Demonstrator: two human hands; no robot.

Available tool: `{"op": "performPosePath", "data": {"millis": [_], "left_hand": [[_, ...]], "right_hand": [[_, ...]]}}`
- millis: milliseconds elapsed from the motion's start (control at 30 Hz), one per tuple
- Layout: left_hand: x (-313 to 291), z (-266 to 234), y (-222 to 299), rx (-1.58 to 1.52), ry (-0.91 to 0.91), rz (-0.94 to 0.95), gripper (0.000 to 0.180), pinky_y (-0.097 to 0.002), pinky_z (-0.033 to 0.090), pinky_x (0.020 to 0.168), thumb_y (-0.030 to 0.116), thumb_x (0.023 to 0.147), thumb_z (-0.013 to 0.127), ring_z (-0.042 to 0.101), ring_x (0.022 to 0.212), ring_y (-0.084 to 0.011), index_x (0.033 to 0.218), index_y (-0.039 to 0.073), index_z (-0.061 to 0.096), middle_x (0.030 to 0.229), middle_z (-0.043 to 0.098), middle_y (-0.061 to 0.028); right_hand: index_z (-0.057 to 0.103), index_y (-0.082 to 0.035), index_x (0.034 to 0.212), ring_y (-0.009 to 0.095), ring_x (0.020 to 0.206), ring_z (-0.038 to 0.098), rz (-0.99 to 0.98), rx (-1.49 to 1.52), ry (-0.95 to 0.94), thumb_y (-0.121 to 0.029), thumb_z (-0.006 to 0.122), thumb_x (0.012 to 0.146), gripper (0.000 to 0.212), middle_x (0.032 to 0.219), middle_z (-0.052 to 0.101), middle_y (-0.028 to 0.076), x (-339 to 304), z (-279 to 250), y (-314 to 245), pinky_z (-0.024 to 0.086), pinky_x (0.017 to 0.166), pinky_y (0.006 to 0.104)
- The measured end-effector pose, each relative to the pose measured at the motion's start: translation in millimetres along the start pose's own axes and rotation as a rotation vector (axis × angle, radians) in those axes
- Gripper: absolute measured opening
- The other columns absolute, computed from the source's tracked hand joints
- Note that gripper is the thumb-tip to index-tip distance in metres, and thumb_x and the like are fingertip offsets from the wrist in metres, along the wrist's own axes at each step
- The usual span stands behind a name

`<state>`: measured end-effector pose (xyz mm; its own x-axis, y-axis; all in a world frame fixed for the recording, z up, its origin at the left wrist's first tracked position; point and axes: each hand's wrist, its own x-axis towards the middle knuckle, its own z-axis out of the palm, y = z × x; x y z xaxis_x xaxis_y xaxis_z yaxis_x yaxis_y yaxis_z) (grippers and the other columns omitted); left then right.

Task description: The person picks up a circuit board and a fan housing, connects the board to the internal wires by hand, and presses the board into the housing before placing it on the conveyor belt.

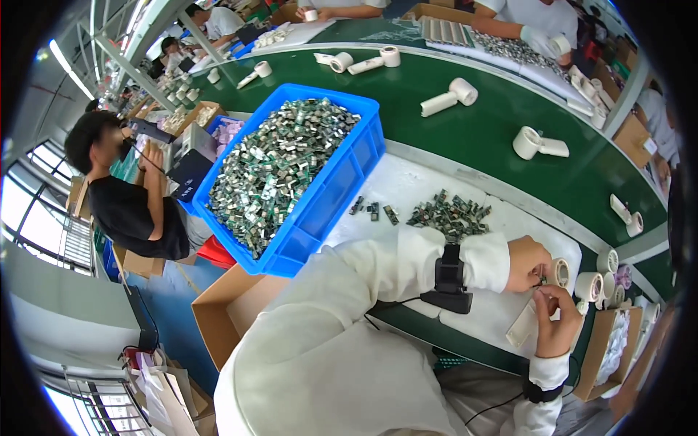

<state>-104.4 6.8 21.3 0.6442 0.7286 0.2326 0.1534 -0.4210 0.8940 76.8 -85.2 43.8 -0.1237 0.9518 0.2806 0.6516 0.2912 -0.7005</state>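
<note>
near the right end of the white worktop (503,224), the left hand (527,263) is curled with its fingertips pinched around a small green part, blurred (543,279), and the right hand (557,320) meets it, thumb and forefinger nearly together, though whether they grip anything cannot be told. a white round-headed device (520,325) lies by both hands, near the worktop's near edge; loose circuit boards (452,217) are heaped toward the far edge.

Left hand (527,263) and right hand (556,325) at white part (521,325), four o'clock, blue bin (329,211) of boards (283,160) at ten, loose boards (452,216) at three, green belt (414,83) at one, co-worker (131,211) at nine
</note>
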Motion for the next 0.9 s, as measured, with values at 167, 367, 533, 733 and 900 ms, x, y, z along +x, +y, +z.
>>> {"op": "performPosePath", "data": {"millis": [167, 367, 533, 733, 900], "left_hand": [[-8.1, 10.3, -13.6, 0.077, 0.106, 0.016, 0.013, -0.0420, 0.054, 0.073, 0.002, 0.074, 0.065, 0.066, 0.082, -0.0366, 0.087, 0.000, 0.068, 0.083, 0.069, -0.0182], [-2.1, 6.9, -18.3, 0.074, 0.066, -0.063, 0.015, -0.0453, 0.050, 0.082, 0.003, 0.076, 0.065, 0.060, 0.093, -0.0389, 0.092, 0.002, 0.067, 0.089, 0.066, -0.0181], [-7.0, 25.5, -20.9, 0.057, 0.125, -0.026, 0.017, -0.0448, 0.050, 0.081, 0.003, 0.077, 0.065, 0.059, 0.091, -0.0389, 0.094, 0.003, 0.065, 0.089, 0.065, -0.0167], [-11.5, 27.9, -14.2, -0.038, 0.180, 0.013, 0.013, -0.0448, 0.048, 0.081, 0.003, 0.080, 0.064, 0.060, 0.090, -0.0381, 0.092, 0.002, 0.065, 0.088, 0.066, -0.0169], [-10.2, 15.3, -5.4, -0.097, 0.120, -0.051, 0.011, -0.0438, 0.048, 0.079, 0.004, 0.081, 0.065, 0.061, 0.087, -0.0371, 0.090, 0.001, 0.069, 0.087, 0.067, -0.0174]], "right_hand": [[0.071, 0.000, 0.094, 0.008, 0.060, 0.044, 0.048, 0.095, -0.056, 0.004, 0.072, 0.081, 0.014, 0.080, 0.066, 0.005, 14.4, -0.2, 17.8, 0.037, 0.056, 0.0239], [0.073, -0.001, 0.091, 0.007, 0.059, 0.042, 0.059, 0.175, -0.037, 0.006, 0.071, 0.080, 0.013, 0.083, 0.068, 0.005, 13.9, 6.2, 22.4, 0.035, 0.055, 0.0234], [0.069, -0.001, 0.098, 0.005, 0.060, 0.041, 0.156, 0.175, 0.057, 0.004, 0.071, 0.081, 0.017, 0.085, 0.068, 0.003, 3.8, 6.2, 30.2, 0.033, 0.056, 0.0208], [0.057, -0.002, 0.103, 0.003, 0.059, 0.039, 0.242, 0.184, 0.144, 0.001, 0.072, 0.081, 0.026, 0.086, 0.069, 0.003, -0.6, 5.7, 30.9, 0.030, 0.056, 0.0185], [0.051, -0.005, 0.098, 0.003, 0.059, 0.037, 0.263, 0.215, 0.167, 0.001, 0.071, 0.083, 0.025, 0.084, 0.068, 0.003, -0.9, 6.1, 34.5, 0.030, 0.056, 0.0192]]}}
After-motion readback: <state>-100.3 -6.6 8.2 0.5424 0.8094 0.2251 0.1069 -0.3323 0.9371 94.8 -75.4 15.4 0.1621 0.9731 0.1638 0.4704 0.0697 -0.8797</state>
